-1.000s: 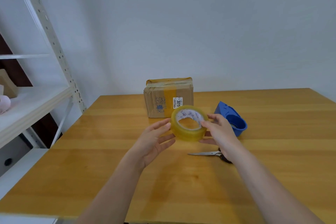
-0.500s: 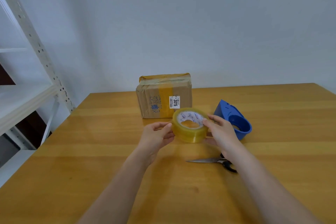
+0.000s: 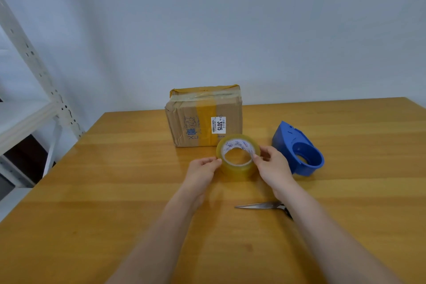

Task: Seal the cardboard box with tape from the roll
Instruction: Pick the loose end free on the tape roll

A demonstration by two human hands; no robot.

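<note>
The roll of tape (image 3: 238,157) sits near the middle of the desk (image 3: 115,191), held between the two hands just above or on the wood; which of the two cannot be told. It is a yellowish clear roll with a white printed core, tipped so its open centre faces up and toward the camera. The left hand (image 3: 202,169) has its fingers curled and its fingertips pinch the roll's left edge. The right hand (image 3: 270,167) grips the roll's right side, thumb on the near rim and fingers curled round the far side.

Just behind the roll, and partly overlapped by it in this view, stands the cardboard box (image 3: 204,116). It rests on the desk toward the far edge, close to the wall (image 3: 207,18). The box is creased and worn, with a strip of yellow tape running down its front face and over the top, clear tape along the top seam, a blue printed mark at the lower left of the front, and a small white label (image 3: 218,125) reading 3015.

To the right of the right hand lies a blue plastic tape dispenser (image 3: 298,148), with nothing in its round holder. Nearer the camera, under the right forearm, a pair of scissors (image 3: 260,206) lies flat with the closed blades pointing left; the handles are mostly hidden by the arm.

At the left edge stands a white metal shelf rack (image 3: 34,108) with a perforated upright.
</note>
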